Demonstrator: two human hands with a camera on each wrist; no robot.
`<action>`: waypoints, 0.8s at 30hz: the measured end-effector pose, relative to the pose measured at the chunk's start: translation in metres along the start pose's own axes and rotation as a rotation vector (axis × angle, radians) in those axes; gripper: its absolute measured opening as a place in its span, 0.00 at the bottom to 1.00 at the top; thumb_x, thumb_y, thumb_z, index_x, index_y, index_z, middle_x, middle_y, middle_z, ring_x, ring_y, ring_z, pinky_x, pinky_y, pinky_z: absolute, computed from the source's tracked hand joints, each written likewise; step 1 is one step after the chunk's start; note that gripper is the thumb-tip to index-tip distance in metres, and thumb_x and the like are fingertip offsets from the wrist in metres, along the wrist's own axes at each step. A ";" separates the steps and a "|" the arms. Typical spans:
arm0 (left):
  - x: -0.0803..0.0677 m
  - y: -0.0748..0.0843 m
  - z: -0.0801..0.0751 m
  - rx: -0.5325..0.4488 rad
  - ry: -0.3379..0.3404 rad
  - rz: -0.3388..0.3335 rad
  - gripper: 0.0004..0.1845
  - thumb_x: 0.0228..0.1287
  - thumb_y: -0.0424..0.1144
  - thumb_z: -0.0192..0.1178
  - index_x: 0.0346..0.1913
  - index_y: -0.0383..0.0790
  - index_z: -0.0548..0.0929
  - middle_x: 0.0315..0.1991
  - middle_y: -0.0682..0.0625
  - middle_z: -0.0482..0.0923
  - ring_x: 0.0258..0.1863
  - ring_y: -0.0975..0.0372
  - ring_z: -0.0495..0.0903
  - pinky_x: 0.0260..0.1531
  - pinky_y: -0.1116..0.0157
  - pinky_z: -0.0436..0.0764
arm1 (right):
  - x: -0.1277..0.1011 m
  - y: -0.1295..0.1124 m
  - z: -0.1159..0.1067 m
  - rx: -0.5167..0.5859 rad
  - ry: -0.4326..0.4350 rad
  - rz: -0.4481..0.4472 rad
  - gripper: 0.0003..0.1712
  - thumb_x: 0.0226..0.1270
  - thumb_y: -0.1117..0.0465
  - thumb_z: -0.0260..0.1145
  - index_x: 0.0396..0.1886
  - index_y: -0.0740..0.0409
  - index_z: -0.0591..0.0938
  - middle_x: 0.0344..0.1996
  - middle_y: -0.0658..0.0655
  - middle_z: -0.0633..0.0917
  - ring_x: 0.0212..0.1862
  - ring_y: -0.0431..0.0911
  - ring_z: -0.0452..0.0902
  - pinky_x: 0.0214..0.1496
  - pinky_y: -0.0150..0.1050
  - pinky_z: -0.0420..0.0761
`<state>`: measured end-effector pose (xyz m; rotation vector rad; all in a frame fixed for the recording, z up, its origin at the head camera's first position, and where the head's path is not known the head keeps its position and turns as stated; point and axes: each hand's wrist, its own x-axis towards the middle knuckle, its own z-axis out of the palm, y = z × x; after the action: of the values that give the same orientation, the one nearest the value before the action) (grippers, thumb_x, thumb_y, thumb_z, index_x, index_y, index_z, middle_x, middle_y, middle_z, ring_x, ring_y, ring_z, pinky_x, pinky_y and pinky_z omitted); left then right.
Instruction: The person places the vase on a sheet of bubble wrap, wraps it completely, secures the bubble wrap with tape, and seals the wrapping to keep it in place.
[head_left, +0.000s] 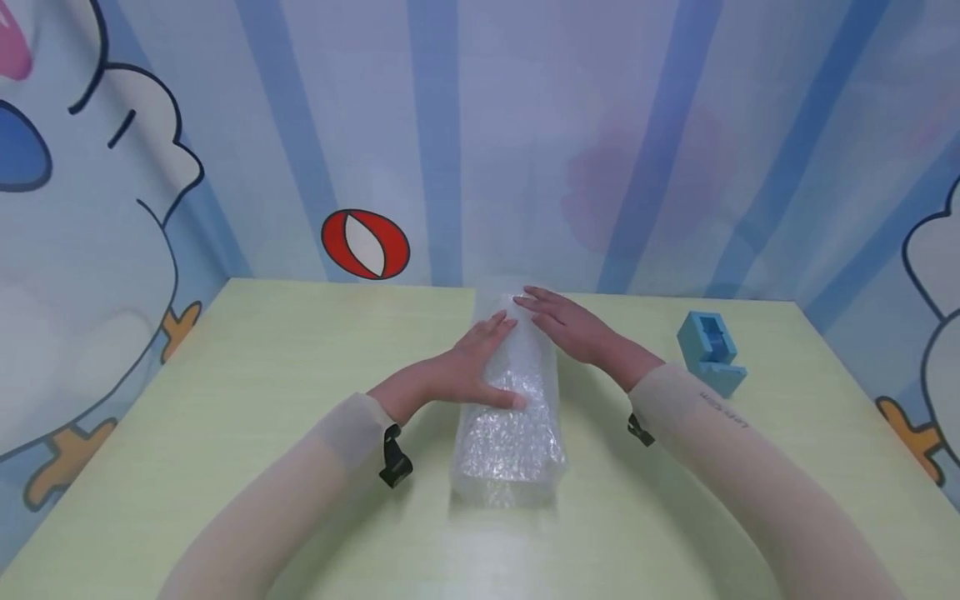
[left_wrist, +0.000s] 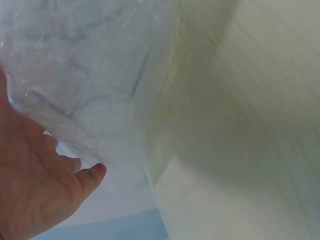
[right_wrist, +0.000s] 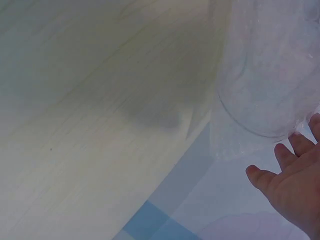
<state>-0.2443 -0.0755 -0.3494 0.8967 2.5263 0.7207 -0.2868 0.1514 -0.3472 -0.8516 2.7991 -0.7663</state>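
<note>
Both grips, left hand [head_left: 463,367] and right hand [head_left: 572,327], lie flat with straight fingers on the bubble-wrapped bundle [head_left: 510,425]. It's crinkly, translucent and oblong on the pale green counter [head_left: 247,375].

The bubble-wrapped bundle [head_left: 508,417] lies mid-table [head_left: 262,375] (lengthwise), the tape dispenser [head_left: 711,352] well to its right.

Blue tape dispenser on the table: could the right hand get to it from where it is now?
Probably yes: the tape dispenser stands alone just beyond the right hand, which rests flat on the bubble-wrap bundle, with bare table between.
</note>
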 end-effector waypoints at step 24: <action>0.004 0.001 -0.003 -0.001 -0.026 -0.006 0.60 0.62 0.55 0.68 0.83 0.40 0.38 0.86 0.44 0.34 0.86 0.48 0.32 0.83 0.45 0.45 | -0.048 -0.008 -0.025 0.303 0.188 0.146 0.35 0.86 0.44 0.41 0.80 0.59 0.60 0.79 0.66 0.62 0.80 0.65 0.56 0.79 0.65 0.60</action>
<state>-0.2486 -0.0733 -0.3471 0.8917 2.5050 0.7036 -0.2490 0.1828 -0.3228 -0.5426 2.7553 -1.2601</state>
